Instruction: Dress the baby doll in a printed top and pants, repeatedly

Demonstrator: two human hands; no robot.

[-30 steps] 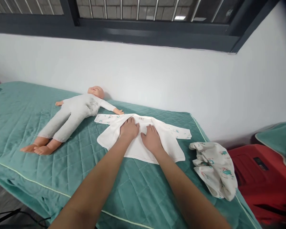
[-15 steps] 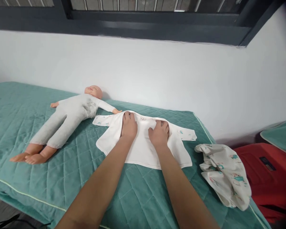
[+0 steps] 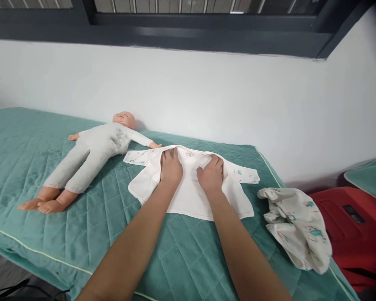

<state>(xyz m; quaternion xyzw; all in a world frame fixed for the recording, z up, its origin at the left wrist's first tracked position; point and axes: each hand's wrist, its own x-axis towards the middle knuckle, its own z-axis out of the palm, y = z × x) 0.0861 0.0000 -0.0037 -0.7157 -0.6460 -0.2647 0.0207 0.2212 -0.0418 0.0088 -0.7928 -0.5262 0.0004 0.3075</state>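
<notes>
A small white baby top (image 3: 191,184) lies spread open on the green quilted cover, its printed sleeves stretched to both sides. My left hand (image 3: 171,166) rests on the left front edge near the neckline, fingers bent and a little apart. On the right front edge lies my right hand (image 3: 211,173), its thumb apart from the curled fingers; whether either hand pinches the cloth is hard to see. A doll (image 3: 97,146) in a pale grey body lies on its back at the left, one hand touching or nearly touching the top's left sleeve.
A crumpled white printed cloth (image 3: 301,228) lies at the bed's right edge, beside a red object (image 3: 351,234). The green quilted cover (image 3: 90,234) stretches along a white wall (image 3: 188,96). Dark cables (image 3: 21,286) show at the bottom left.
The view has shifted slightly. My left hand's fingers are a little more spread at the neckline; otherwise the top and both hands keep nearly the same place.
</notes>
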